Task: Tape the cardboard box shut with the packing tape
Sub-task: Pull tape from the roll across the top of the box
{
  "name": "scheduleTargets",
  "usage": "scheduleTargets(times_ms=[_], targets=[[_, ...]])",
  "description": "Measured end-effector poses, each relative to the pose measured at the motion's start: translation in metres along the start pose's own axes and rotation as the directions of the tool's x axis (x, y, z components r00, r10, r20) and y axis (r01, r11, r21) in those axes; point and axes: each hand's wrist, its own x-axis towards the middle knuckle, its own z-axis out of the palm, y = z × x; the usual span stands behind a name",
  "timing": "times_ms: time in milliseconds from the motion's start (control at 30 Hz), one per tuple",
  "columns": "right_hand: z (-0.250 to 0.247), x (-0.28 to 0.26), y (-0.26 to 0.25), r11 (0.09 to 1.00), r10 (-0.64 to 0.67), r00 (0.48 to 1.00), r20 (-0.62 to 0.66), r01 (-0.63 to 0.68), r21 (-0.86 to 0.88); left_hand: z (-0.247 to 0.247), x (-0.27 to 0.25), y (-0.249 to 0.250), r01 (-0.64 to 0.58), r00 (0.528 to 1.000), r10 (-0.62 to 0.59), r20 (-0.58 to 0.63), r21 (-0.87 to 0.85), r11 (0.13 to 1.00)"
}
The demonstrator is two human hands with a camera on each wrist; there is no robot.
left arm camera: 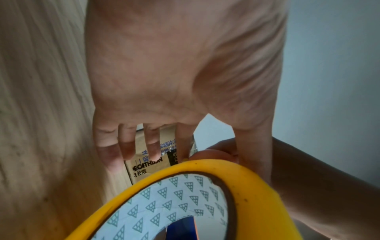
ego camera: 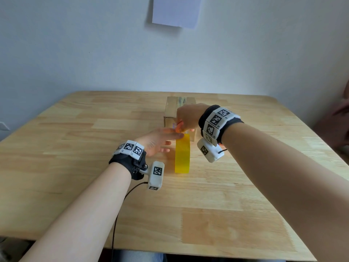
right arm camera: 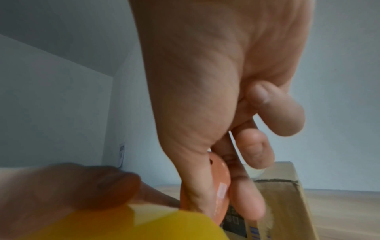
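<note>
A small brown cardboard box (ego camera: 171, 110) with closed flaps stands at the middle back of the wooden table (ego camera: 85, 167). A strip of clear tape (ego camera: 180, 100) runs over its top. A yellow tape roll (ego camera: 182, 156) stands on edge just in front of it. My left hand (ego camera: 160, 138) reaches to the top of the roll with straight fingers (left arm camera: 152, 146), the thumb (right arm camera: 82, 186) lying on the roll (right arm camera: 164, 227). My right hand (ego camera: 188, 118) grips a small orange cutter (right arm camera: 220, 183) at the box's near top edge (right arm camera: 287, 194), right above the roll. The cutter's tip is hidden.
A white sheet of paper (ego camera: 176, 11) hangs on the wall behind the table. A black cable (ego camera: 120, 205) trails from my left wrist toward the table's front edge. A blurred hand of another person (ego camera: 340, 110) shows at the far right.
</note>
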Motion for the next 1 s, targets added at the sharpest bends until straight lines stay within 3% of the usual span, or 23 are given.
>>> scheduleTargets(times_ms=[667, 1000], targets=[[0.02, -0.022, 0.032, 0.984, -0.006, 0.995, -0.101, 0.024, 0.178, 0.011, -0.021, 0.012, 0.032, 0.999, -0.031, 0.027, -0.024, 0.999], [0.016, -0.037, 0.047, 0.99, 0.086, 0.996, -0.008, -0.084, 0.115, 0.015, -0.028, 0.018, 0.057, 0.997, -0.056, 0.051, -0.008, 0.998]])
